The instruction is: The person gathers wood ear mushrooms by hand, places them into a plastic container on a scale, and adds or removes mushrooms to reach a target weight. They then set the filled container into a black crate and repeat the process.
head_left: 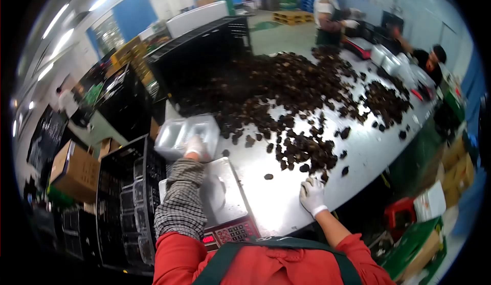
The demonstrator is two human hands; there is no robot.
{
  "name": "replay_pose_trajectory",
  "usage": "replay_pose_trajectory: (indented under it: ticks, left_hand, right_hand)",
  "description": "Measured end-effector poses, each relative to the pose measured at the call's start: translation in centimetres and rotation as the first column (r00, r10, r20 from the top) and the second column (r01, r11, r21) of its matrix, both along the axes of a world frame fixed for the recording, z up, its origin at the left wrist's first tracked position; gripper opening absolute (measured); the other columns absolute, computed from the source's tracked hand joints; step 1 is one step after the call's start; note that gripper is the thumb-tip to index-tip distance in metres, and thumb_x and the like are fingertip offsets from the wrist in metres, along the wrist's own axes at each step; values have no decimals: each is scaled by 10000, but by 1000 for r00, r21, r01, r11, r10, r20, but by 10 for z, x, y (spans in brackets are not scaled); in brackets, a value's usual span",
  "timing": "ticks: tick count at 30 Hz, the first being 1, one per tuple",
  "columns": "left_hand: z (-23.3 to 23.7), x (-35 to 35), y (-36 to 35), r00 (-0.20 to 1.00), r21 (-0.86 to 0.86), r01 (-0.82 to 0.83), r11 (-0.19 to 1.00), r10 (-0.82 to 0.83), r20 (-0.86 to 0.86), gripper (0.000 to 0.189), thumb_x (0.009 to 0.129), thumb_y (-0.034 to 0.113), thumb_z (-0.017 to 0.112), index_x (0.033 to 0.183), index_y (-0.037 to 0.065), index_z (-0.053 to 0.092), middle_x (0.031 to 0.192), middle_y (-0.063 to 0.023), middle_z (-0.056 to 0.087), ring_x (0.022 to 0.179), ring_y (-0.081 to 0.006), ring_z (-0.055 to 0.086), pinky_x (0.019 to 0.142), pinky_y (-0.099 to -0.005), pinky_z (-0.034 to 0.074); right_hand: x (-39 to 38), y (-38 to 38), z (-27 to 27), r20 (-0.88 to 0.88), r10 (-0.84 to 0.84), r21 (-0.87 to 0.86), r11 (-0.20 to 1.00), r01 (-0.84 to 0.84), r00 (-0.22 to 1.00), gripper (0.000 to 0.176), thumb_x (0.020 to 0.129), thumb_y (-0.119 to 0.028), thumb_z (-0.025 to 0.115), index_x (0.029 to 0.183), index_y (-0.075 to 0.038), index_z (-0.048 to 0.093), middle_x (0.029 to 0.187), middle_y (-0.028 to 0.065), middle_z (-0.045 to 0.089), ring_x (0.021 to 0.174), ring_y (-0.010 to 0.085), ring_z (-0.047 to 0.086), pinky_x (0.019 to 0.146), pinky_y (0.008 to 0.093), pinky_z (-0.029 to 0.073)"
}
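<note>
My left hand [195,147], in a pale glove, reaches into the stack of clear plastic trays [171,134] at the table's left edge; its fingers are blurred against the plastic. My right hand [312,195], also gloved, rests at the near edge of the metal table [266,203], its fingers bent beside the dark lumpy pieces [307,149]. Whether it holds a piece cannot be made out. Between my arms, a scale [222,193] with a red keypad and lit display stands with a bare metal plate. A large heap of dark pieces [286,80] covers the table's far part.
A black crate [123,203] with clear containers stands at lower left, near a cardboard box [74,170]. Two people [327,14] [429,62] are at the table's far right side. Another person [69,103] stands far left. A red bin [400,213] sits at right.
</note>
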State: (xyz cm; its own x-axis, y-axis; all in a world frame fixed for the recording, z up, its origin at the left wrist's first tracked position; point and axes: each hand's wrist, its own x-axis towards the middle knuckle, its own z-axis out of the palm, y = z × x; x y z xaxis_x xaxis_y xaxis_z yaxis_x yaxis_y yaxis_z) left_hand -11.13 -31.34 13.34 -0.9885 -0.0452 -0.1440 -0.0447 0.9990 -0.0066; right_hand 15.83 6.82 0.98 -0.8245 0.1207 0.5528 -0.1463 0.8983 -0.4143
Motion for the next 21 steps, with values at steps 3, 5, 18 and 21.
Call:
replay_pose_trajectory:
  ticks: [3,5,18,21]
  left_hand:
    - [26,-1,3,985,57,-151,987,155,-72,378,751,343,701,1014,73,676,1044,-161,664,1026,-312,621,911,-392,474]
    - [23,-4,-9,930,215,-42,976,117,-347,361,770,368,691,916,38,669,889,-181,670,899,-345,644,812,-428,498]
    - [50,294,44,787,229,234,945,-46,-615,221,774,102,680,970,15,628,646,-54,555,613,-218,539,621,-363,429]
    - [23,319,53,890,196,120,973,-18,-456,388,758,161,707,1092,11,582,785,-94,589,778,-269,573,763,-390,447]
  right_hand:
    - [0,2,0,15,15,-24,1000,-15,1000,131,732,-125,613,859,-96,612,957,88,568,939,274,534,813,429,396]
    - [0,4,-3,25,9,-49,999,-8,1000,130,738,-129,608,861,-89,611,956,91,569,942,274,535,822,425,392]
    - [3,9,4,85,116,-38,993,-113,990,184,719,-170,594,886,-93,592,1037,89,557,983,288,502,853,440,367]
    - [7,12,8,145,190,-36,982,-187,971,226,720,-185,611,931,-101,608,1052,75,561,1010,279,498,875,439,360]
